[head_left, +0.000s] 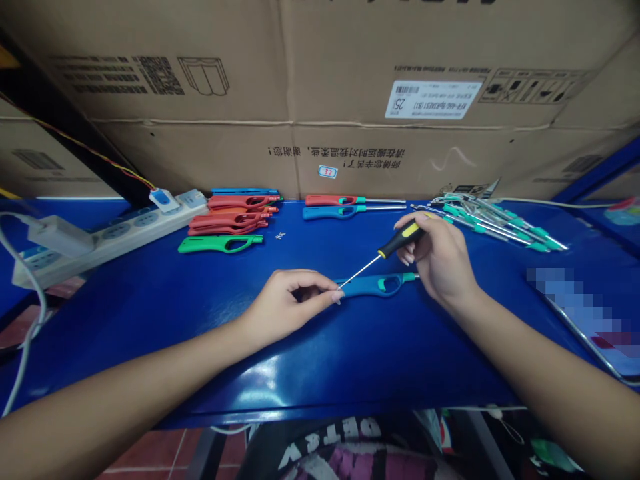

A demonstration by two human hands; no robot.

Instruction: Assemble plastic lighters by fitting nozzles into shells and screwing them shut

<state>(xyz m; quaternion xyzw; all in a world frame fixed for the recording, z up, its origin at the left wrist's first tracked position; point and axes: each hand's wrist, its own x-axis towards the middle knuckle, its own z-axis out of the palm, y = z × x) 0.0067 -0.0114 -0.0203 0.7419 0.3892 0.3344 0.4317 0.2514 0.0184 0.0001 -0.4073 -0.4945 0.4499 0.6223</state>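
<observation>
My right hand [443, 257] is wrapped round the black and yellow handle of a screwdriver [361, 272], whose thin shaft slants down to the left. At its tip, my left hand [295, 300] has thumb and forefinger pinched together; anything small between them is too hidden to make out. A blue gas lighter body [367, 287] with a teal trigger lies on the table below the shaft. Its left end is hidden by my left fingers, and a short metal end pokes out at its right, near my right hand.
Red, blue and green lighter bodies [223, 245] lie at the back left, near tiny metal pieces [280, 235]. Two assembled lighters [355, 212] lie at the back. Metal lighter rods [500, 223] pile at right, with a phone [590, 320] nearer. A power strip [145, 227] and cardboard [300, 100] border the table.
</observation>
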